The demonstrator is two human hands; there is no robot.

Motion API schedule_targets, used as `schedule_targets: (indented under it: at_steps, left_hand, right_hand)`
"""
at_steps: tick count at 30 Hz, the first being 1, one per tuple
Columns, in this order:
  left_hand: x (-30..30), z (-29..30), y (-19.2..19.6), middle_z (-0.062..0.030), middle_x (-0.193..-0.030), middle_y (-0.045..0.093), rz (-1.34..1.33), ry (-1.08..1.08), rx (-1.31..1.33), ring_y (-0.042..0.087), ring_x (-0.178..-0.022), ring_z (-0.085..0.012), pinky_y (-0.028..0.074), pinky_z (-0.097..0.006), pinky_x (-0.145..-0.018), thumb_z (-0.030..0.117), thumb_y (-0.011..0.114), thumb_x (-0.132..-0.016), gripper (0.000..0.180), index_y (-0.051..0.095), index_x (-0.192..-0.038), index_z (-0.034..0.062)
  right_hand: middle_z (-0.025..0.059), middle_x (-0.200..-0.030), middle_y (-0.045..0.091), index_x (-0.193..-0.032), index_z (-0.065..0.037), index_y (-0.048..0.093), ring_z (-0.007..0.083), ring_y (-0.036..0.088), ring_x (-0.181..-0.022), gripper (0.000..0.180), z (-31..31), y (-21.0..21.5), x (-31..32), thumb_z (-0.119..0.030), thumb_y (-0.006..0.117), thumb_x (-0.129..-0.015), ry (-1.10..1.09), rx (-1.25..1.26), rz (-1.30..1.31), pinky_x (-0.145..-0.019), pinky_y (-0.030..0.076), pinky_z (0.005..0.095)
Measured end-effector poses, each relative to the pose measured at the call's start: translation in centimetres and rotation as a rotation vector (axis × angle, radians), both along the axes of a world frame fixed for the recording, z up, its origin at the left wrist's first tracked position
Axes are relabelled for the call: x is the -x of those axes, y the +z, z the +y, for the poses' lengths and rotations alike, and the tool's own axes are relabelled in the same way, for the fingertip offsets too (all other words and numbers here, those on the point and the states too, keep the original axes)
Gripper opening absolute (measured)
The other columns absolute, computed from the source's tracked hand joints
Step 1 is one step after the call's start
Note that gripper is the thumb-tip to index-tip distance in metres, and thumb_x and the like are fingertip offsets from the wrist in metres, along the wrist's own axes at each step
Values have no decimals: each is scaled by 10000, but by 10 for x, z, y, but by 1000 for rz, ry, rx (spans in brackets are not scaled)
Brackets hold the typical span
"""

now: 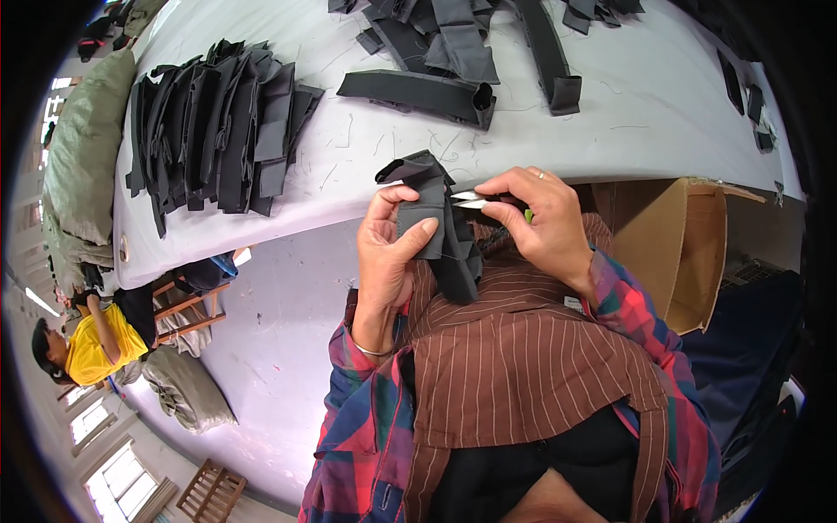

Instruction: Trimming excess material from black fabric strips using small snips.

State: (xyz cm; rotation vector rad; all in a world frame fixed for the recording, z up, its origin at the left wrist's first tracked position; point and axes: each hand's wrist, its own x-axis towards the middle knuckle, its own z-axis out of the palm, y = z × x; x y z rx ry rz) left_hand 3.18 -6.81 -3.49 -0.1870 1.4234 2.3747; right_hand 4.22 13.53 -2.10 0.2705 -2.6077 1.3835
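Note:
My left hand (pixel 384 248) pinches a folded dark grey fabric piece (pixel 429 207) between thumb and fingers, just off the table's near edge. One end of the fabric hangs down in front of my striped brown apron (pixel 514 349). Opposite it, my right hand (pixel 551 228) is closed around a small pair of thread snips (pixel 471 201). Their pale blades point left and lie close to the fabric's right edge; I cannot tell if they touch it. A bit of green shows beside my right fingers.
On the white-covered table (pixel 296 209), a row of dark fabric pieces (pixel 218 131) stands at left. Loose dark strips (pixel 418 96) and thread ends lie farther back. A cardboard box (pixel 654 235) is at right, under the table edge. A person in yellow (pixel 109 344) sits far left.

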Motion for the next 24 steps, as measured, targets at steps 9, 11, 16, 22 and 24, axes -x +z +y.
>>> schedule_targets:
  at_steps: [9,11,16,22,24]
  left_hand:
    - [0,2,2,-137,-1151,595,-23,-32,-34,608,-1008,-168,509,-289,-884,-67,646,-797,435,508,-1205,-10]
    - [0,2,2,-144,-1157,598,-30,-43,-47,610,-1013,-173,509,-294,-888,-65,645,-798,442,504,-1213,-13]
    - [1,0,0,-176,-1171,597,-76,-64,-138,626,-1013,-201,519,-315,-896,-40,625,-814,428,498,-1222,-22]
    - [0,1,-5,-191,-1174,594,-122,-78,-257,631,-1015,-217,522,-319,-902,-12,631,-815,441,493,-1233,-19]
    - [-1,0,-6,-192,-1173,594,-128,-83,-259,630,-1019,-218,520,-320,-905,-12,635,-812,447,493,-1235,-17]
  right_hand:
    - [82,-798,642,-915,-43,669,246,585,-718,166,-1,-2,-1,-87,698,-758,51,80,-11,-662,443,325]
    - [78,-770,630,-909,-50,668,246,569,-696,171,-1,-2,1,-88,706,-747,47,40,81,-653,434,326]
    - [67,-722,601,-900,-64,664,242,535,-654,173,-1,-2,2,-95,713,-738,44,-56,187,-638,411,331]
    - [70,-717,599,-915,-59,667,240,530,-653,185,-1,-5,1,-77,707,-735,71,39,133,-635,408,332]
    - [72,-722,604,-922,-56,669,238,535,-658,192,-1,-5,0,-70,704,-734,70,88,87,-636,411,331]
